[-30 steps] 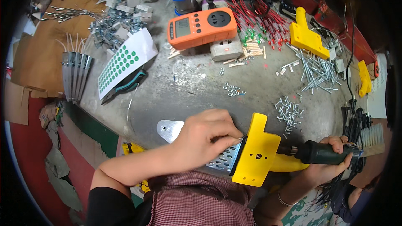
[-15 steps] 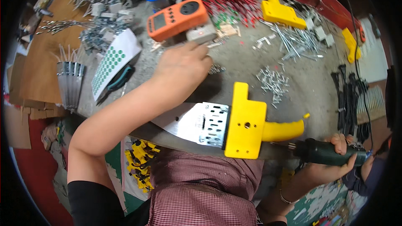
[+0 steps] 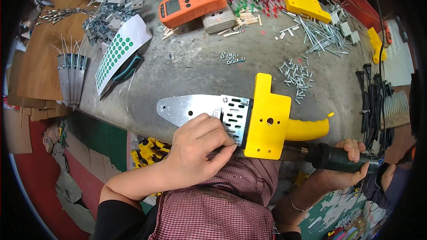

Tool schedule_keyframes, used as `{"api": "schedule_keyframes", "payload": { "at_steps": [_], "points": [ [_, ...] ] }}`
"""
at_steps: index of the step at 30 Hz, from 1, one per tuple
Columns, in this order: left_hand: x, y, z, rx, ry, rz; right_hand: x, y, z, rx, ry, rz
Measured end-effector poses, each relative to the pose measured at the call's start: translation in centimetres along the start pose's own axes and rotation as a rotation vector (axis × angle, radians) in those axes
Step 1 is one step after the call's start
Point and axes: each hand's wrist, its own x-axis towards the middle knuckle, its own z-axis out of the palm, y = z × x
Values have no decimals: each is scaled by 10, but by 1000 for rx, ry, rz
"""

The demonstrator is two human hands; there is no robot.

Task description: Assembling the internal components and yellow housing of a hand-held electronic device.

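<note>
A pipe welding tool lies at the table's near edge, with a yellow housing, a yellow handle, a slotted metal guard and a pointed silver plate. My left hand is closed in a pinch beside the guard's near edge, over the plate; what its fingertips hold is too small or hidden to name. To the right, my right hand wraps round a dark green electric screwdriver. The screwdriver's tip points left, under the housing's near side.
Small nuts and short screws lie beyond the tool. An orange meter, long screws and another yellow housing are farther back. Pliers lie by a sheet of green dots. Black cables are at right.
My left hand has come back from near the nuts and the meter to the metal guard. The right hand keeps the screwdriver, its tip now nearer the housing.
</note>
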Motion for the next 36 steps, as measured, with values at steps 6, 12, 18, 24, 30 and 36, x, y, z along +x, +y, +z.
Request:
{"api": "schedule_keyframes", "payload": {
  "at_steps": [6,12,18,24,30,36],
  "points": [
    [0,1,3,16,10,31,-2,-2,-4,49,55,36],
    [-1,1,2,66,24,13,-1,16,4,48,161,52],
    [17,-5,-6,-20,-78,55,3,18,10,52,130,35],
    [15,-12,-12,-109,-126,53,3,14,-2,86,120,81],
    [0,-8,3,-68,-36,113,-5,8,-13,3,144,56],
    [6,-7,2,-161,-89,45,-7,8,-12,43,140,35]
  ]
}}
